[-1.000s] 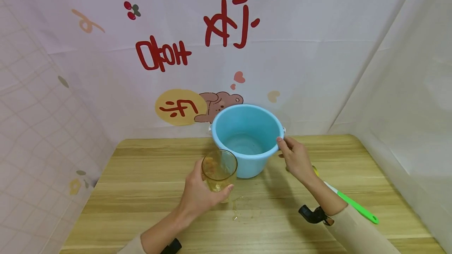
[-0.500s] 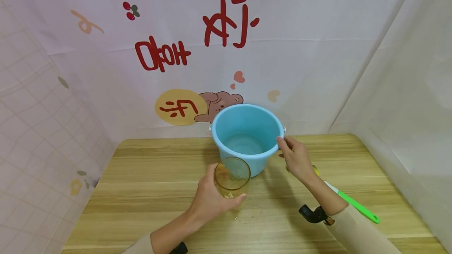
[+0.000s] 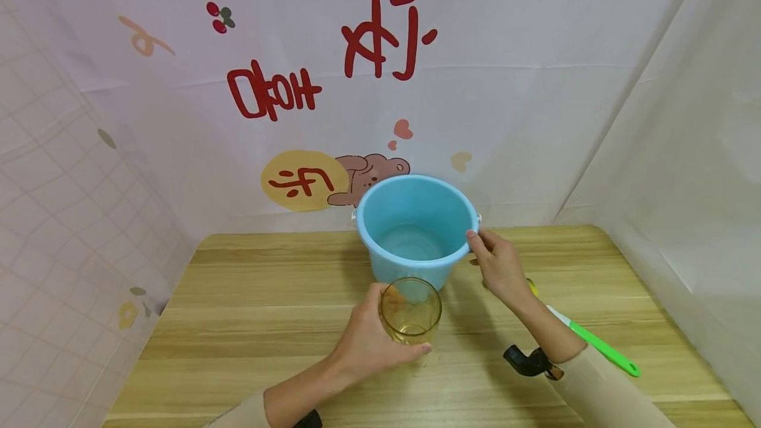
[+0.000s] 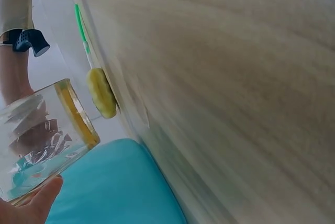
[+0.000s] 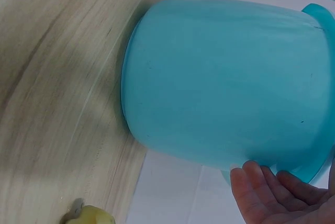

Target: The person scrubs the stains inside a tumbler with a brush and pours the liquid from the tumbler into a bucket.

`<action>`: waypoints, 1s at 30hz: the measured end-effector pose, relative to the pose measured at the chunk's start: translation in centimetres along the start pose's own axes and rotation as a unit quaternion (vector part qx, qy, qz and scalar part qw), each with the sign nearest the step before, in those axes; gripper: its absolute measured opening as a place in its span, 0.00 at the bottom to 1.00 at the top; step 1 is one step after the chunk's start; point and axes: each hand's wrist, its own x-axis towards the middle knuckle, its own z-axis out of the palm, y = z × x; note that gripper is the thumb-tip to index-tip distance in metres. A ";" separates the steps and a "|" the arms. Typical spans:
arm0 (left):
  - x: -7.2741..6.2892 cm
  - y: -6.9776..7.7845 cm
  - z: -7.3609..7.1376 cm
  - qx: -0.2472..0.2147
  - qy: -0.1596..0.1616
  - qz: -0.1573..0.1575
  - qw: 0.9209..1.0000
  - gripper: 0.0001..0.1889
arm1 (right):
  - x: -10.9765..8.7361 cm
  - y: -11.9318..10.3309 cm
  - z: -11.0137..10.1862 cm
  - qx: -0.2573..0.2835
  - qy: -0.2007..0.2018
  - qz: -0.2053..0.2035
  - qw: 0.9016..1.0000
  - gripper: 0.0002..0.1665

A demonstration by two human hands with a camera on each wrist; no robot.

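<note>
In the head view my left hand (image 3: pixel 368 343) grips an amber drinking glass (image 3: pixel 411 312) by its side, mouth up. Fingers wrap behind it and the thumb lies along the near side. The left wrist view shows the glass's thick yellow base (image 4: pixel 78 114) apart from the tabletop. Just beyond the glass stands a light blue bucket (image 3: pixel 383 271), upright on the table, with what looks like shallow water inside. My right hand (image 3: pixel 502 273) pinches its right rim, thumb on top; fingers (image 5: pixel 251 182) lie under the rim outside, seen in the right wrist view.
A sponge brush with a green handle (image 3: pixel 603 349) lies to the right, partly behind my right forearm; its yellow sponge head (image 4: pixel 101 93) shows in the left wrist view. The wood-grain table (image 3: pixel 255 302) meets a printed white cloth backdrop (image 3: pixel 511 117) behind the bucket.
My left hand has carried the glass rightward and toward me, from the bucket's front left to right in front of it. The right hand and the bucket have stayed put.
</note>
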 end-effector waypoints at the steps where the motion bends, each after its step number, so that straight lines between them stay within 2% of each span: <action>1: 0.0 0.0 0.1 0.005 -0.006 -0.002 1.000 0.46 | 0.0 0.0 0.0 0.000 0.000 0.000 1.000 0.34; 6: -0.1 -0.2 0.6 0.025 -0.031 -0.023 0.999 0.47 | 0.0 0.0 0.1 0.002 -0.001 0.002 1.000 0.34; 11: -0.3 -0.4 1.1 0.036 -0.043 -0.039 0.998 0.45 | -0.1 -0.1 0.1 0.000 0.000 0.005 1.000 0.34; 22: -0.5 -1.0 1.7 0.061 -0.087 -0.041 0.994 0.50 | -0.1 -0.1 0.1 0.000 0.002 0.001 1.000 0.33; 30: -0.4 -1.3 1.9 0.051 -0.088 -0.030 0.994 0.51 | -0.1 -0.1 0.1 -0.008 0.004 0.003 1.000 0.34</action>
